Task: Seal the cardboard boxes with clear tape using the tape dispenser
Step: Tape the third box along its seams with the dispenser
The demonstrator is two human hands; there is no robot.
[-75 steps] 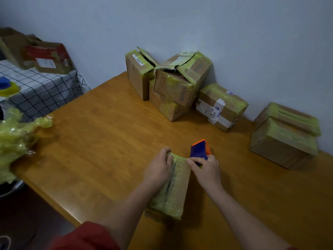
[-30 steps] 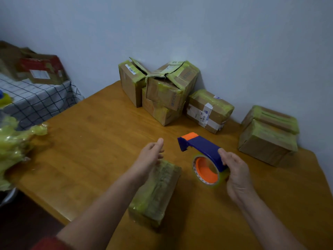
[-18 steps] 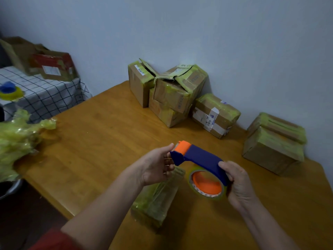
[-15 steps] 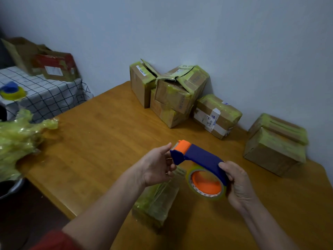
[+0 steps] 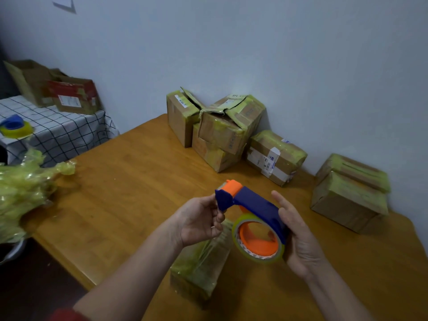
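Left hand (image 5: pixel 200 220): fingers curled, pinching tape dispenser (image 5: pixel 254 202) front. Right hand (image 5: pixel 301 235): fingers straight, cradling its side.

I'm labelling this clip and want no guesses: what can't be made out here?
Head view:
- Tape's loose end: covered by the left hand at the front of the tape dispenser.
- Thumb of the right hand: behind the dispenser.
- Far end of the box beneath the hands: hidden by them.
- Print on the shipping label: too small.
- Crumpled plastic pile: cut off at the left edge.
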